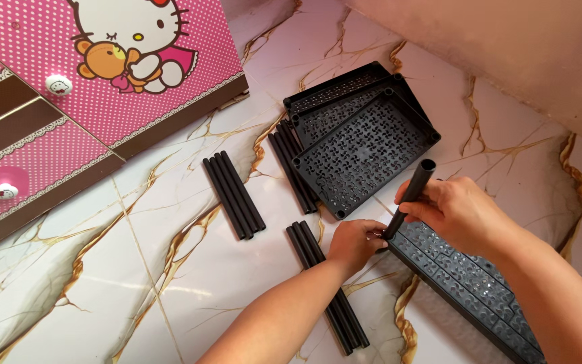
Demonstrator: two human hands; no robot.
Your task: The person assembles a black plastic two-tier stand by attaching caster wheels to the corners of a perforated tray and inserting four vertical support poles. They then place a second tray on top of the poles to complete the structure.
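A black tube [412, 195] is gripped by the right hand [459, 212] and seated into the shelf tray [466, 283] corner, steadied by the closed left hand [355, 243]; firm downward pressure is judged necessary next.

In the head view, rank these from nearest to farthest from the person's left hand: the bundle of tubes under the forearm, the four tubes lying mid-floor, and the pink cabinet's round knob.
From the left hand:
1. Bundle of tubes, just left of it.
2. Four tubes, further left on the floor.
3. Round knob, far upper left on the pink cabinet.
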